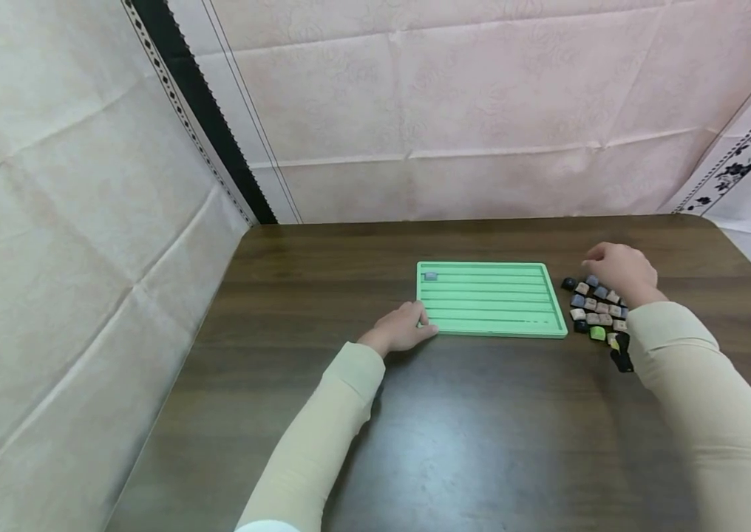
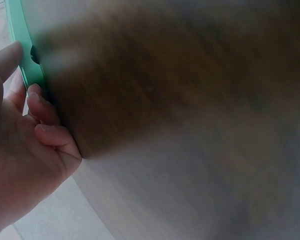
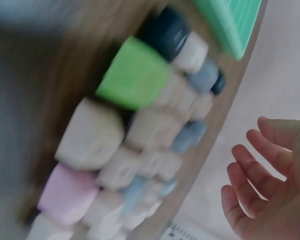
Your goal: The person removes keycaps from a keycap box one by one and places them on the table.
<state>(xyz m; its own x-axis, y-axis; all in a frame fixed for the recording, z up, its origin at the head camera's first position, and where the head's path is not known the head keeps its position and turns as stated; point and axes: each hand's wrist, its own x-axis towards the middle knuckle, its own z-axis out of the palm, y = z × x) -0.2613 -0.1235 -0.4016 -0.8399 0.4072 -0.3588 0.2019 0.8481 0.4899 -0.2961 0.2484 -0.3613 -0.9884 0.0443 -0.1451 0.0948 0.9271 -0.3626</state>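
My left hand (image 1: 401, 327) pinches the lower left edge of a ridged green tray (image 1: 491, 297), thumb and fingertips on the rim (image 2: 24, 45) in the left wrist view. One grey-blue keycap (image 1: 431, 276) sits in the tray's top row at the left end. Right of the tray lies a cluster of keycaps, with a bright green keycap (image 3: 135, 75), a pink keycap (image 3: 69, 194) and several white, blue and black ones. My right hand (image 1: 623, 270) hovers over the far side of that cluster. Its fingers are loosely spread and hold nothing in the right wrist view.
The brown wooden table (image 1: 455, 428) ends at a far edge just beyond the tray. Pale patterned cloth (image 1: 482, 96) hangs behind it and also covers the left side. Several black keycaps (image 1: 622, 360) lie at the near end of the cluster, beside the right sleeve.
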